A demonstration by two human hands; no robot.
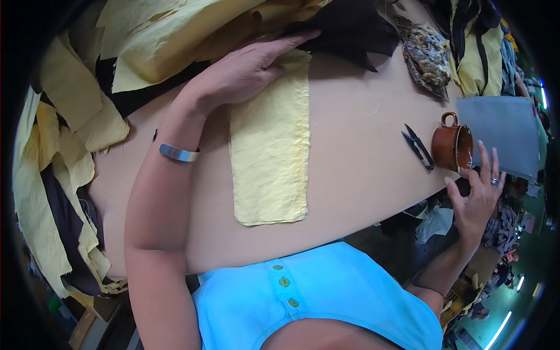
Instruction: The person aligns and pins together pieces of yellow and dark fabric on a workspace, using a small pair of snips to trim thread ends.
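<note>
A stack of pale yellow cloth pieces [269, 157] lies lengthwise on the tan work surface in front of me. At its far end is my left hand [248, 70], palm down, fingers stretched onto a dark brown cloth [344, 32] and thumb near the yellow stack. What lies under the palm is hidden. My right hand [478, 198] is held beside a brown glazed mug [448, 146], its fingers apart and the fingertips close to the rim. Nothing shows clearly between them. Left of the mug rest black thread snips [419, 149], their blades pointing away from me.
Yellow and dark fabric [169, 44] is heaped along the far left, with more strips [64, 175] hanging at the left edge. A bundle of mottled fibrous scraps [426, 55] sits at the far right. Beyond the mug is a grey flat panel [499, 134]. The table edge [385, 217] curves close to me.
</note>
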